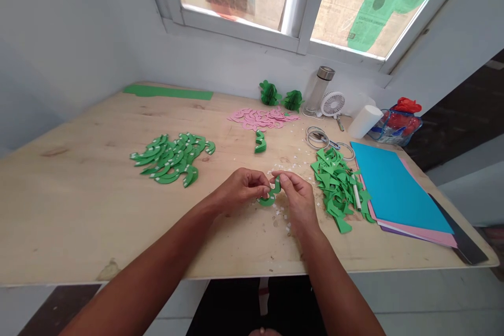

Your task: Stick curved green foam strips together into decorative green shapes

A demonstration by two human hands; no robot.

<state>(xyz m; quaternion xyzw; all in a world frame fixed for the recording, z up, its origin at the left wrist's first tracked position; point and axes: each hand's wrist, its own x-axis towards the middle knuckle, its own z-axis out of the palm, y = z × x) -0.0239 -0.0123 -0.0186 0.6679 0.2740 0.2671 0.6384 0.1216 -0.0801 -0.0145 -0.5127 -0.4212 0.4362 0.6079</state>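
Between my hands is a curved green paper cutout point(266, 201) with small white patches on it. My left hand point(246, 189) pinches it at its left side, fingers closed. With thumb and fingers, my right hand point(297, 194) grips its upper right end. Just beyond lies a small stack of similar green cutouts point(260, 143). Off to the left is a larger heap of green curved cutouts point(173, 156), also dotted with white patches. Tiny white scraps point(280, 212) are scattered on the table around my right hand.
Green paper offcuts point(334, 184) with a white pen point(356, 192) lie right, by scissors point(328, 140) and blue sheets point(397, 186). Pink cutouts point(260, 118), folded green paper shapes point(270, 93), a glass bottle point(318, 89), a small fan point(333, 103) and a white roll point(365, 121) stand behind.
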